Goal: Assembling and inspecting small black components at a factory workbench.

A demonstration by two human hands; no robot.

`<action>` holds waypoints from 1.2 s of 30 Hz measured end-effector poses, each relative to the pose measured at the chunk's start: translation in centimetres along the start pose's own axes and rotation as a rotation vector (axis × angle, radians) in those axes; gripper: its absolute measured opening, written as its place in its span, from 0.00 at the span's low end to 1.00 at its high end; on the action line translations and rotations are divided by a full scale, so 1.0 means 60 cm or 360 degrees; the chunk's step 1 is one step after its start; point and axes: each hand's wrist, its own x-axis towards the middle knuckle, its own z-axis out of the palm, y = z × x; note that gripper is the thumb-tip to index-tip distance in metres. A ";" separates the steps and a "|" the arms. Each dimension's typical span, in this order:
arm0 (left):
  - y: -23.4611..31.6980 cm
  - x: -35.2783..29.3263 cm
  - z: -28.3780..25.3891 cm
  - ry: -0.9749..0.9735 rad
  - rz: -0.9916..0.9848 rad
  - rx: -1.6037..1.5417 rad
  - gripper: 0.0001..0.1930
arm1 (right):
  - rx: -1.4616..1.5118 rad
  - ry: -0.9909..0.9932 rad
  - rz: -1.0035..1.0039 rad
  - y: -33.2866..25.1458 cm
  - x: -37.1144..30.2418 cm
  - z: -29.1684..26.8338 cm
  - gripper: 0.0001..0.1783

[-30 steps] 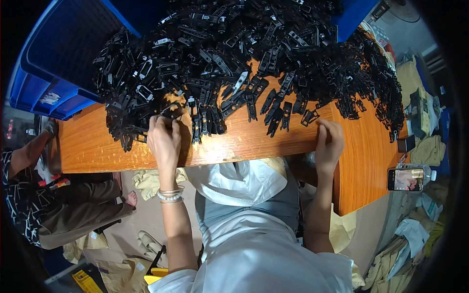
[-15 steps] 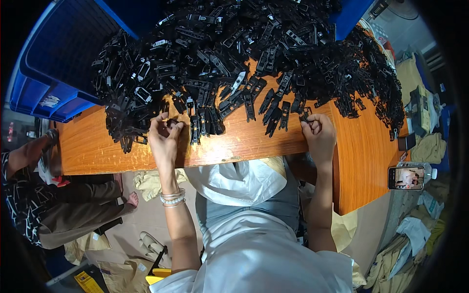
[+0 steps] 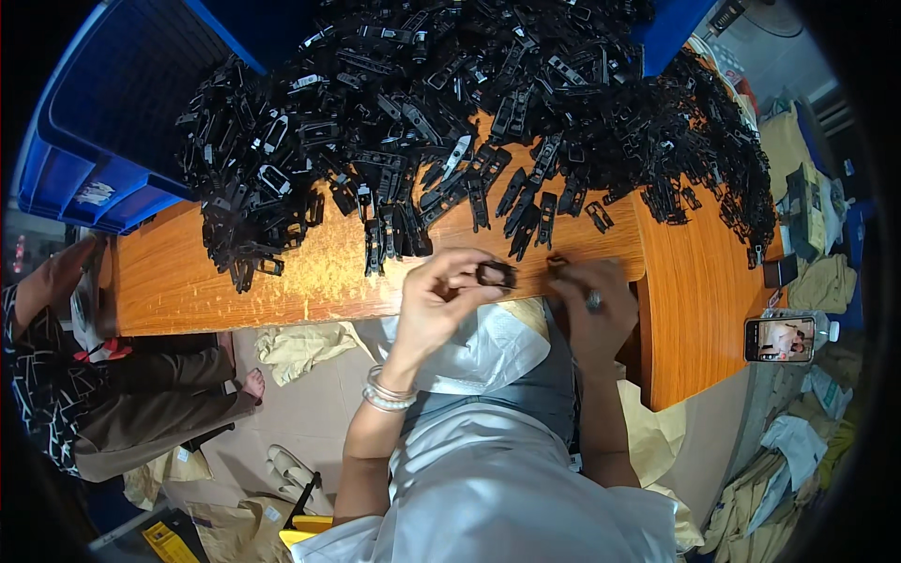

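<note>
My left hand [image 3: 437, 302] is over the table's front edge, its thumb and fingers closed on a small black plastic part [image 3: 496, 274] with an open frame. Close by on the right, my right hand [image 3: 601, 302] is blurred by motion; its fingertips pinch another small dark piece [image 3: 557, 264]. The two held pieces are apart, facing each other. Beyond my hands spreads a big heap of black plastic parts [image 3: 413, 113], long and slotted. Several lie at its near edge, including a single loose part [image 3: 599, 217] above my right hand.
The wooden table [image 3: 319, 291] has a side section [image 3: 694, 310] on the right. Blue crates [image 3: 94, 178] stand at the left and back. A phone [image 3: 780, 340] is propped at the right edge. Another person's legs [image 3: 160, 403] show at the left; cloth [image 3: 310, 352] lies on the floor.
My left hand has moved right and nearer me from the heap's left side, now with a black part showing in it. My right hand has come slightly left and nearer me.
</note>
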 end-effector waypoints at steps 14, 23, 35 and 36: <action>0.004 -0.001 0.029 0.0087 0.0009 -0.0270 0.12 | 0.0028 -0.0468 -0.0345 -0.029 0.004 0.012 0.15; -0.001 0.113 0.023 0.0485 0.0482 0.1795 0.15 | 0.0743 0.0144 0.0281 0.018 -0.032 -0.001 0.05; 0.009 0.119 0.016 0.0459 0.0481 0.1449 0.11 | 0.0940 0.0140 0.0532 0.023 -0.019 0.011 0.05; 0.012 0.110 0.016 0.0454 0.0480 0.1447 0.11 | 0.0936 0.0144 0.0534 0.022 -0.019 0.010 0.05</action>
